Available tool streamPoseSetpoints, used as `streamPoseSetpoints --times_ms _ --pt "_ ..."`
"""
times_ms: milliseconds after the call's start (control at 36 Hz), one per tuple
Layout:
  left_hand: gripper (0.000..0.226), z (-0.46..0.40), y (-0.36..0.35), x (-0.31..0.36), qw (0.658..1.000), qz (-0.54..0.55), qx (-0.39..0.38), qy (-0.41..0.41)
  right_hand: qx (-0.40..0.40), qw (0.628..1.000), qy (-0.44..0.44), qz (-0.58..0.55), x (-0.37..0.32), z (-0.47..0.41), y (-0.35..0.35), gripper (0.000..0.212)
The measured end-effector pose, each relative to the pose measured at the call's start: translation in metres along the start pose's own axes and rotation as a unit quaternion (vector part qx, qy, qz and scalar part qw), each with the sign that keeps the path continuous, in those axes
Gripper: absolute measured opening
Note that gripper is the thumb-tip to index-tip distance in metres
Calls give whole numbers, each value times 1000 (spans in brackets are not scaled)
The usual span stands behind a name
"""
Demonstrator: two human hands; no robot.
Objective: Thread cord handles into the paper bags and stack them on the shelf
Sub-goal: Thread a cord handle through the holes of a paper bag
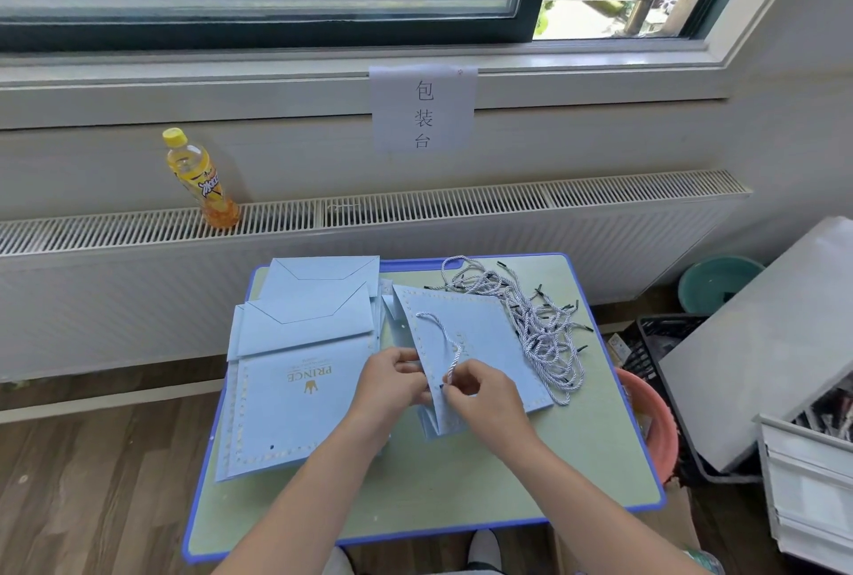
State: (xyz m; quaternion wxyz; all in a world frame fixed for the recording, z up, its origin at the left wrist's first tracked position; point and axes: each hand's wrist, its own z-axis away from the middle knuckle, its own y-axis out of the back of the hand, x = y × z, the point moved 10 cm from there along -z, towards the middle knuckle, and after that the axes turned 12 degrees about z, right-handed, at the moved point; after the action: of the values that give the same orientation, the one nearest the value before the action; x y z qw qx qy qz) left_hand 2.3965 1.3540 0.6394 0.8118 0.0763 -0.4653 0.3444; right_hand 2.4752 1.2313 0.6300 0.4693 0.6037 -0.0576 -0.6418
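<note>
A light blue paper bag (489, 344) lies flat and slightly tilted on the small table (577, 459). My left hand (392, 383) grips its near left edge. My right hand (480, 390) pinches a white twisted cord (445, 334) close to the bag's edge; the cord loops across the bag's face. A stack of flat blue bags (295, 390) printed PRINCE sits to the left. A heap of loose cord handles (535, 320) with black tips lies at the table's back right.
A yellow drink bottle (201, 180) stands on the radiator ledge behind. A pink basin (655, 427), a black crate (664, 339) and a teal basin (715, 284) sit on the floor to the right. A white shelf unit (803, 477) stands at the far right.
</note>
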Motion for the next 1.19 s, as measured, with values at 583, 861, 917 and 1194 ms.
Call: streamPoseSetpoints --times_ms 583,861,917,1194 --pt "35 -6 -13 25 968 -217 -31 -122 -36 996 -13 76 -23 -14 22 15" --pt "17 -16 -25 25 906 -411 -69 -74 -44 998 -32 23 -19 -9 27 5" --pt "11 -18 -29 26 887 -450 -78 -63 -47 998 -25 36 -23 -7 27 9" --pt "12 -20 -55 34 859 -489 -114 -98 -30 997 -1 65 -28 -11 44 19"
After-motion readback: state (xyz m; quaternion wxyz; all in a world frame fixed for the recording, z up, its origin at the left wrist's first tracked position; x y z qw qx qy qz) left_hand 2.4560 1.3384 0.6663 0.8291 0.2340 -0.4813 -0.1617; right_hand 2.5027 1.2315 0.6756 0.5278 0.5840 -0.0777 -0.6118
